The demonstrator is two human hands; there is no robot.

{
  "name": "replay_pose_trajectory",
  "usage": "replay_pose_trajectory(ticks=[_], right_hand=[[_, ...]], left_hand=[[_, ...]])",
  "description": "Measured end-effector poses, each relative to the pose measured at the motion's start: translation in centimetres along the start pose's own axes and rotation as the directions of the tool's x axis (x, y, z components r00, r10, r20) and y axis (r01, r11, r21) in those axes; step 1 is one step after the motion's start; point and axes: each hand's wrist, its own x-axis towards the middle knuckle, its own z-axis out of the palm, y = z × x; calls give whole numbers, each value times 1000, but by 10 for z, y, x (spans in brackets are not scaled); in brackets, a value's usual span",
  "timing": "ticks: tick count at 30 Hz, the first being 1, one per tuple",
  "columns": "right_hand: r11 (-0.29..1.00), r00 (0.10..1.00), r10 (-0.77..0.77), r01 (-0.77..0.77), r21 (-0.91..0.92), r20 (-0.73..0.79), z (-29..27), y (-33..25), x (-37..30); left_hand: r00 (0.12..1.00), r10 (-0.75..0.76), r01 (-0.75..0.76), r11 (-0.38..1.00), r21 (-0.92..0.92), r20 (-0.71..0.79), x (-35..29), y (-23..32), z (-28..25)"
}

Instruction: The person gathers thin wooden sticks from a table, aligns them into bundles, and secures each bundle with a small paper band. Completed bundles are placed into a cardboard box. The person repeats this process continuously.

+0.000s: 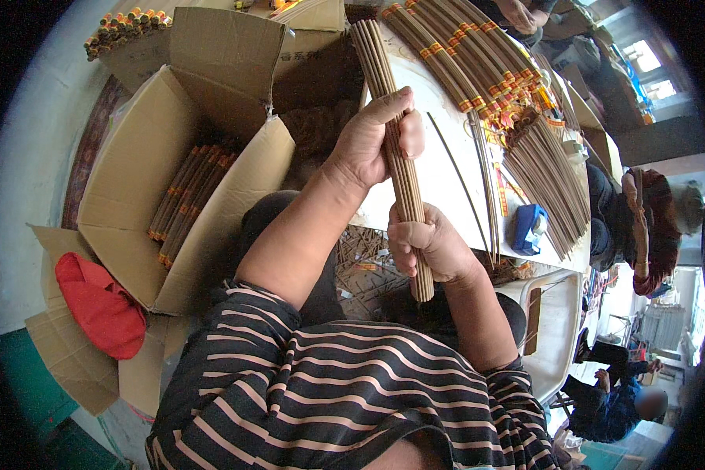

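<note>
The work area is a cluttered room with a white table [439,184] in front of the worker; all positions below refer to this table. Other people [656,215] are beyond its right side.

The bundle of brown sticks [406,182] is held at a tilt across the table's left part, its lower end past the near edge. The left hand [366,142] is clamped around the bundle's middle, thumb and fingers closed on it. The right hand [439,244] is wrapped around it near the lower end.

Status, by judgement: partly complete. Banded bundles [458,51] lie at the table's far side, and more banded bundles [186,200] are inside the open cardboard box [125,184] left of the table — these appear finished. The held bundle shows no band on its exposed lengths; whether one sits beneath the hands cannot be told. Unbanded sticks [552,184] lie on the table's right part — apparently work left to do — near a blue tape dispenser [527,233].
</note>
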Motion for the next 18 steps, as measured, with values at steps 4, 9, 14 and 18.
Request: replay_pose_trajectory(ticks=[4, 9, 14, 18], right_hand=[[1000, 1000, 3, -3, -1, 7, -2, 0, 0], [805, 914, -271, 43, -592, -301, 1, 11, 13], [986, 991, -49, 29, -165, -122, 7, 3, -2], [998, 1000, 18, -19, 62, 16, 3, 4, -3]], left_hand=[[993, -14, 16, 1000, 15, -117, 2, -2, -2], [920, 189, -85, 951, 298, -343, 2, -7, 5], [988, 42, -27, 994, 106, -146, -1, -4, 6], [999, -35, 36, 997, -62, 7, 1, -3, -1]])
